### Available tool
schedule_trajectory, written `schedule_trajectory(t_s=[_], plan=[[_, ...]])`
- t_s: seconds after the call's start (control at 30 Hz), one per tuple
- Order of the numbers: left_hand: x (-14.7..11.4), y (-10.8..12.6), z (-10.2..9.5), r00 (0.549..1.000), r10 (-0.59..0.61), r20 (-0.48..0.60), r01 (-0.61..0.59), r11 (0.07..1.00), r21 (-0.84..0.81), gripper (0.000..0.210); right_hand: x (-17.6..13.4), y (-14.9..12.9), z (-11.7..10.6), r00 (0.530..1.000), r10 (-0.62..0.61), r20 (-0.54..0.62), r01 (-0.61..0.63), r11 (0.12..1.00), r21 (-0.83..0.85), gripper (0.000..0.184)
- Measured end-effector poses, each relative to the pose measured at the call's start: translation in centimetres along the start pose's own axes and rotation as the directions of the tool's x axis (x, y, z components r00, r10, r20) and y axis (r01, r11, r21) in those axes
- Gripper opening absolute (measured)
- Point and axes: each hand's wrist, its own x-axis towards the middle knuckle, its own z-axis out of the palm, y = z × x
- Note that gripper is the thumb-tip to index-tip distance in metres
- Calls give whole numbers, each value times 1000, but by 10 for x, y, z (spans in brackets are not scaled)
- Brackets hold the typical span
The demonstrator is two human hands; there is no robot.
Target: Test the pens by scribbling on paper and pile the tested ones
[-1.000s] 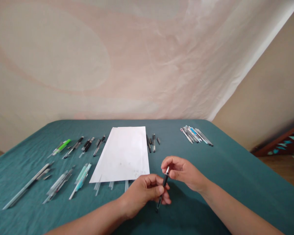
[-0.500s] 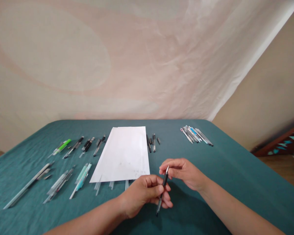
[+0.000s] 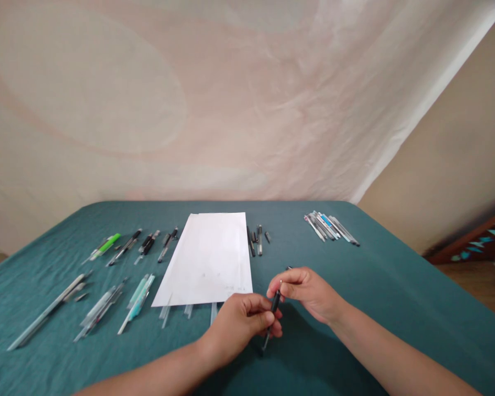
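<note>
My left hand [image 3: 247, 324] is closed round a slim pen [image 3: 275, 302], gripping it between thumb and fingers at its black grip section. The pen is tilted, its metal tip upward and its clear barrel slanting down towards me. Thumb and index finger of my right hand [image 3: 305, 291] are bent together close beside the tip. A small dark end [image 3: 289, 268] shows above the right fingers; what it belongs to is hidden. Behind my left hand lies a white sheet of paper [image 3: 210, 253], with clear strips [image 3: 213, 313] poking out from under its near edge.
Pens and pen parts lie in groups on the green cloth: a green one [image 3: 107, 245], black ones [image 3: 149, 243], turquoise ones [image 3: 140, 300] and long clear ones [image 3: 49, 312] at left. Dark parts [image 3: 259, 240] sit right of the paper; a pen pile [image 3: 332, 226] lies at back right.
The pen and my left hand have shifted slightly left and up. My right fingers have closed in by the tip, and a small dark end now shows above them.
</note>
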Motion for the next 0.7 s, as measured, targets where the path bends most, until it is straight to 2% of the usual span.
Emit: schedule_trajectory(t_s=[0.1, 0.17, 0.27, 0.33, 0.43, 0.53, 0.57, 0.6, 0.63, 0.67, 0.7], plan=[[-3, 3, 2, 999, 13, -51, -11, 999, 30, 22, -1, -1, 3, 1000, 4, -31, -4, 1000, 12, 24], [-5, 5, 2, 1000, 4, 23, -4, 999, -35, 23, -2, -2, 4, 1000, 17, -23, -16, 999, 49, 24], [-7, 7, 2, 978, -29, 204, 62, 985, -159, 26, -4, -3, 4, 997, 33, 68, -41, 991, 127, 28], [-7, 7, 2, 967, -44, 252, 91, 979, -180, 26, -5, -4, 5, 993, 8, 120, -27, 988, 155, 30], [-7, 9, 3, 978, -40, 204, 60, 994, -95, 27, -5, -7, 10, 992, -45, 118, 27, 989, 145, 29], [-7, 19, -1, 988, -11, 155, -12, 989, 148, 28, -4, -8, 12, 998, -42, 49, 33, 985, 171, 25], [-7, 24, -4, 991, 20, 132, -57, 958, 282, 27, -3, -9, 10, 1000, -26, 3, 25, 977, 211, 23], [-8, 30, -10, 992, 73, 102, -111, 889, 444, 26, -2, -8, 7, 998, -4, -55, 18, 967, 255, 21], [-10, 36, -17, 988, 143, 63, -152, 777, 611, 32, -1, -8, 2, 993, 24, -116, 11, 956, 293, 21], [-12, 42, -26, 977, 213, 24, -155, 624, 766, 51, 1, -7, -4, 984, 53, -173, 5, 949, 316, 22], [-14, 48, -35, 968, 248, 30, -144, 454, 879, 62, 2, -7, -12, 972, 75, -223, -1, 950, 313, 25]])
